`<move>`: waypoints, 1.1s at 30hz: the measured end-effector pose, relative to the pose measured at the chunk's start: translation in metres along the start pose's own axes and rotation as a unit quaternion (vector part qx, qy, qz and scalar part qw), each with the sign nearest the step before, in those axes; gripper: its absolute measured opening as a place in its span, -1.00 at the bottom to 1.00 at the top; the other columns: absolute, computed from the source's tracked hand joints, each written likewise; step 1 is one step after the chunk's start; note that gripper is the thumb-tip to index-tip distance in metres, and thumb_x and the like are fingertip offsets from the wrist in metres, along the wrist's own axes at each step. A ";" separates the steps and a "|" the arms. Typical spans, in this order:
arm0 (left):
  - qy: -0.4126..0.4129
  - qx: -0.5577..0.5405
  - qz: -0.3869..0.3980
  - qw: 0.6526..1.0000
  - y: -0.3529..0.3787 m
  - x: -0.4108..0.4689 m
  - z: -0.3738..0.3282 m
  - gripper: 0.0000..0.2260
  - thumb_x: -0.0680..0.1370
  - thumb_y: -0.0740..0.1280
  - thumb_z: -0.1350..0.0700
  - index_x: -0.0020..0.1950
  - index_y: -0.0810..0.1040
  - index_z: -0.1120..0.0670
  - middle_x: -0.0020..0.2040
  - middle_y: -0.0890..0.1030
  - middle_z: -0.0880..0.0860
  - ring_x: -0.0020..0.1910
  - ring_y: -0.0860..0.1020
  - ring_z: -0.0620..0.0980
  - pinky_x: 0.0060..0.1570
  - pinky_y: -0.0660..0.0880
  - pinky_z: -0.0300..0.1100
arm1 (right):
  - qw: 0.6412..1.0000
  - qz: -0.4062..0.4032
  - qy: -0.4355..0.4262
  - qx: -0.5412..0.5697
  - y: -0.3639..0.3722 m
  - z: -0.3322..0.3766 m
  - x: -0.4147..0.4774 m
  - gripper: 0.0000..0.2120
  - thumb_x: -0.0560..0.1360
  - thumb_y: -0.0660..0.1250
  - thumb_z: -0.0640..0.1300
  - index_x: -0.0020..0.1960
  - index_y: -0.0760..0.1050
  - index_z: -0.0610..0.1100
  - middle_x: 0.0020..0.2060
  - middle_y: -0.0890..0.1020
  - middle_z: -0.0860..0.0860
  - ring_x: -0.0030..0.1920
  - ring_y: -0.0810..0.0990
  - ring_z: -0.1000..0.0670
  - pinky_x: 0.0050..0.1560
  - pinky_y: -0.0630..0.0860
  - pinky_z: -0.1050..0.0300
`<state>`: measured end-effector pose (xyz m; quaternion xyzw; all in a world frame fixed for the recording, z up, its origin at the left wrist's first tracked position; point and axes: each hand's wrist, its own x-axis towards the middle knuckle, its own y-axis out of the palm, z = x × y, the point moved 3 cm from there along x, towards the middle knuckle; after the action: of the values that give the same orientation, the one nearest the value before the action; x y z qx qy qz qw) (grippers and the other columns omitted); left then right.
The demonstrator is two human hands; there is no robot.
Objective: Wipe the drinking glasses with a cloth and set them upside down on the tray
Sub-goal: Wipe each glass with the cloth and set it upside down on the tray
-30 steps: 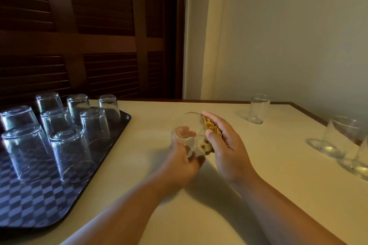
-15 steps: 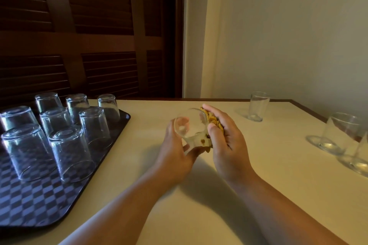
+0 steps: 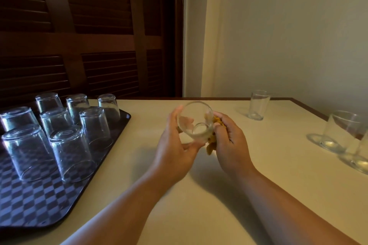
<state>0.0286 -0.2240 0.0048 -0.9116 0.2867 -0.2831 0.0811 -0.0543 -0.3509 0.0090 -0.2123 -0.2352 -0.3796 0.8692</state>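
Note:
My left hand (image 3: 175,145) grips a clear drinking glass (image 3: 196,121) above the middle of the table, tipped so its mouth faces me. My right hand (image 3: 229,141) holds a bunched yellow cloth (image 3: 214,137) pressed against the glass's right side; most of the cloth is hidden behind my fingers. On the left lies a dark checkered tray (image 3: 39,201) with several glasses (image 3: 69,155) standing upside down on it. Upright glasses stand on the table: one at the back (image 3: 257,105) and two at the right edge (image 3: 338,131).
The cream table (image 3: 199,195) runs to a wooden edge at the back and right. A dark louvred wooden door stands behind the tray, and a pale wall is behind the right side. The near half of the tray carries no glasses.
The glass has been turned in my hands so its open mouth now faces me more fully. My right hand with the cloth has slid from the top down along the right side.

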 end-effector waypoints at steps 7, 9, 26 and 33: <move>-0.028 -0.014 0.024 0.999 0.000 -0.003 0.003 -0.41 0.44 0.58 0.12 0.36 0.38 -0.10 0.23 0.50 -0.18 0.23 0.51 -0.24 0.20 0.52 -0.37 | 0.998 -0.007 -0.065 0.012 0.003 0.016 -0.009 -0.63 0.63 0.13 -0.11 0.36 0.54 -0.06 0.16 0.63 0.07 0.20 0.59 0.08 0.17 0.55 0.18; -0.032 -0.027 0.038 0.998 0.000 -0.003 0.001 -0.41 0.45 0.57 0.16 0.38 0.37 -0.08 0.22 0.53 -0.18 0.25 0.51 -0.30 0.28 0.53 -0.21 | 1.000 0.013 -0.008 0.013 0.002 0.002 -0.001 -0.65 0.61 0.13 -0.02 0.29 0.58 0.02 0.05 0.65 0.10 0.08 0.62 0.05 0.12 0.60 -0.15; -0.025 0.016 0.041 0.999 -0.001 -0.006 0.005 -0.30 0.41 0.60 0.01 0.36 0.23 -0.26 0.14 0.48 -0.15 0.12 0.58 -0.08 0.08 0.61 -0.20 | 0.999 0.026 -0.019 0.037 0.004 0.011 -0.006 -0.60 0.59 0.11 -0.03 0.35 0.54 -0.01 0.17 0.62 0.11 0.21 0.57 0.11 0.20 0.54 0.14; -0.012 -0.045 0.039 0.998 0.003 -0.002 0.003 -0.30 0.44 0.56 0.24 0.35 0.23 -0.19 0.29 0.48 -0.15 0.29 0.52 -0.20 0.24 0.58 -0.13 | 0.999 0.020 0.016 0.028 0.003 -0.003 0.001 -0.65 0.61 0.11 0.02 0.25 0.59 0.03 -0.02 0.64 0.11 0.01 0.60 0.05 0.00 0.54 -0.04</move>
<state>0.0274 -0.2253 0.0004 -0.9058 0.3338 -0.2553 0.0547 -0.0508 -0.3516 0.0065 -0.1868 -0.2276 -0.3589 0.8857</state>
